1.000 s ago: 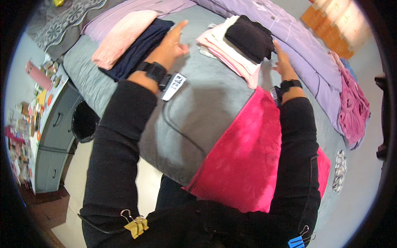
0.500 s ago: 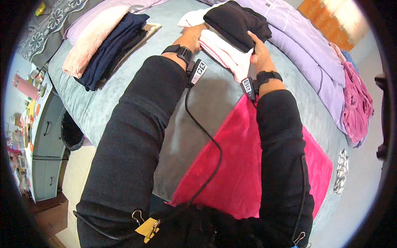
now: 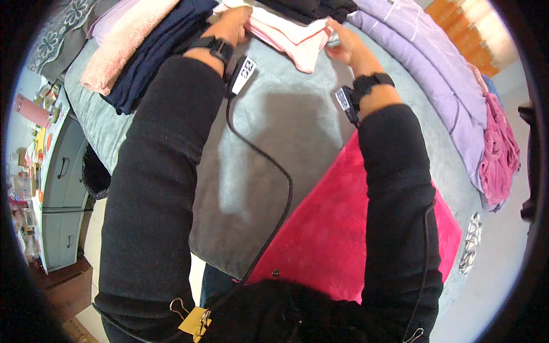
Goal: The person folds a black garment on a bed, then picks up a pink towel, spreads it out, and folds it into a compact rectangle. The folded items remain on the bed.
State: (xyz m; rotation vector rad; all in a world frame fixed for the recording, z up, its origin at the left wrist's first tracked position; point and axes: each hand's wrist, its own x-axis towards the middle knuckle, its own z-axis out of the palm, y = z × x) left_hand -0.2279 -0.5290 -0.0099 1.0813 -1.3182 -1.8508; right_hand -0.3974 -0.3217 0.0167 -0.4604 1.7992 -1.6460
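Observation:
A pale pink folded garment lies at the far side of the bed, one corner pointing toward me. On its far part rests a black folded garment, cut off by the upper edge of the view. My left hand is closed at the pink garment's left edge, its fingertips partly hidden. At the right edge, my right hand touches the cloth with a fingertip; thumb and fingers are apart, with a gap showing between them.
Left of the pink garment stands a stack with a peach fleece and navy cloth. A lilac quilt lines the right side. Grey cloth and a magenta cloth lie before me. A dresser stands left.
Both hands and the pink and black garments have moved farther away from me. My right hand has come off the black garment to the pink one's edge. My left arm has shifted left.

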